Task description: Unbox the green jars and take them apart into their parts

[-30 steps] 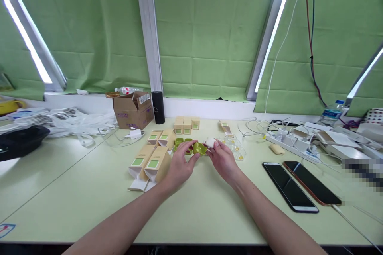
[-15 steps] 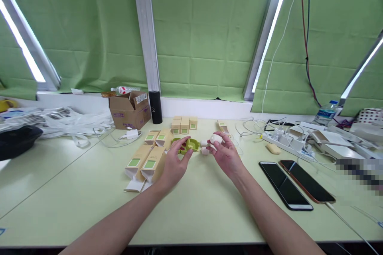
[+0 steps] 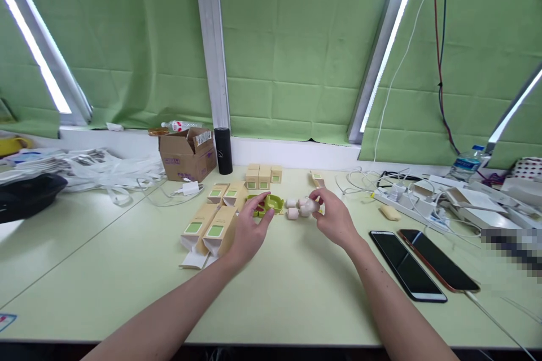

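My left hand (image 3: 250, 227) is beside a green tray (image 3: 276, 203), its fingers curved over the tray's left part; something small and red shows under them. My right hand (image 3: 334, 215) pinches a whitish rounded piece (image 3: 312, 205) at its fingertips. Small pale pink pieces (image 3: 292, 214) stand on the table between the tray and my right hand. Left of my left hand lie opened yellow boxes (image 3: 220, 229) with green labels and white flaps. Small closed yellow boxes (image 3: 264, 176) stand behind the tray.
Farther back are a cardboard box (image 3: 186, 161) and a black cylinder (image 3: 223, 150). Two phones (image 3: 406, 265) lie at the right, near a power strip (image 3: 412, 208) with tangled cables. White bags (image 3: 105, 172) are piled at the left. A yellow piece (image 3: 317, 179) lies behind my right hand.
My right hand has turned palm down and moved slightly right, with the whitish piece lower, beside the pink pieces. The whole view has shifted slightly. My left hand keeps its place by the tray.
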### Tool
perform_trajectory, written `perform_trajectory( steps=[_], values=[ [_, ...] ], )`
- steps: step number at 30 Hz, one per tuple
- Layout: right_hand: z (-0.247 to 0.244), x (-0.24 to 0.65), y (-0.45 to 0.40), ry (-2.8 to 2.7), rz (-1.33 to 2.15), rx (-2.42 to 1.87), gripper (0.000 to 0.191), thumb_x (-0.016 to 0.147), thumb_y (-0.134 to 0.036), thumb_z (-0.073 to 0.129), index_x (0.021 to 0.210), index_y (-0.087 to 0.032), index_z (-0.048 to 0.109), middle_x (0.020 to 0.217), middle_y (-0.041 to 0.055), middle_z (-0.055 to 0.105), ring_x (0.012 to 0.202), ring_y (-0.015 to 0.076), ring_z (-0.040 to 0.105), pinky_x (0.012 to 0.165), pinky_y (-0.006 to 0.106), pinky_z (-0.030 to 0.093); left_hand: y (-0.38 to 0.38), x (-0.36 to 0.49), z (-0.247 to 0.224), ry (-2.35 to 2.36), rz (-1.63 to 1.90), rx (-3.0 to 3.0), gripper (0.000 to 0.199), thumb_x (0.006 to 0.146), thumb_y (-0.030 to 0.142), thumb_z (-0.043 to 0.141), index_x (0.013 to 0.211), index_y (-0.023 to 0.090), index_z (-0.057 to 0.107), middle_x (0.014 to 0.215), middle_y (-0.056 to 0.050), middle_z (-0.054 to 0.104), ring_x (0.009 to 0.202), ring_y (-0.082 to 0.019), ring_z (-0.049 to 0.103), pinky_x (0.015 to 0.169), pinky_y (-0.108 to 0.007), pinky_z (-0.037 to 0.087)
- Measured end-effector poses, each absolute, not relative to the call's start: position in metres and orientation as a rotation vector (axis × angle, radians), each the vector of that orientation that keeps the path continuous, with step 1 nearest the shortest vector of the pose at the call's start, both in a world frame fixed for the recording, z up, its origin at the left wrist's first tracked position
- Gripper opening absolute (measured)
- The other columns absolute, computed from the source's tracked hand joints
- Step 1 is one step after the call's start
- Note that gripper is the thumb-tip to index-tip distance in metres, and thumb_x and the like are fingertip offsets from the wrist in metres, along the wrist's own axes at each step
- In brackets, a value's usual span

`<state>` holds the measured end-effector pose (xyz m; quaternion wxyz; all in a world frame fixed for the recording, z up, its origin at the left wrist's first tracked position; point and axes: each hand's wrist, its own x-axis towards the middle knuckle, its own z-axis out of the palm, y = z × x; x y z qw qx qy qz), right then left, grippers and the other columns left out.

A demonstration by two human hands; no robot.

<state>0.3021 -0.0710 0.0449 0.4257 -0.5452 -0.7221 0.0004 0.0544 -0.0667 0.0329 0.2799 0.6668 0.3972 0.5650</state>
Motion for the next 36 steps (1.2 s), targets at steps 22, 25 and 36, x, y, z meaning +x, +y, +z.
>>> perform_trajectory(
  steps=[22,25,36],
  values=[
    [0.030,0.298,-0.070,-2.238,-0.174,-1.684,0.055,0.067,0.009,0.061,0.112,-0.022,0.064,0.111,0.0061,0.065,0.098,0.0230,0.062,0.080,0.032,0.033,-0.065,0.060,0.036,0.812,1.474,1.481,0.045,0.079,0.027,0.081,0.120,0.019,0.063,0.122,-0.012,0.071,0.115,-0.025,0.068,0.106,-0.046,0.054],
    [0.032,0.298,-0.071,-2.188,-0.183,-1.635,0.053,0.067,0.008,0.061,0.110,-0.023,0.064,0.109,0.0050,0.066,0.098,0.0235,0.062,0.081,0.033,0.036,-0.068,0.060,0.038,0.825,1.488,1.533,0.044,0.080,0.026,0.079,0.120,0.020,0.063,0.122,-0.012,0.071,0.115,-0.025,0.067,0.107,-0.045,0.053],
    [0.037,0.279,-0.077,-1.906,-0.271,-1.059,0.037,0.086,-0.009,0.055,0.120,-0.024,0.054,0.114,0.0110,0.065,0.108,0.0311,0.060,0.089,0.047,0.052,-0.071,0.062,0.040,0.729,1.445,1.474,0.050,0.088,0.043,0.076,0.128,0.019,0.057,0.117,-0.012,0.075,0.114,-0.025,0.070,0.100,-0.039,0.055]
  ],
)
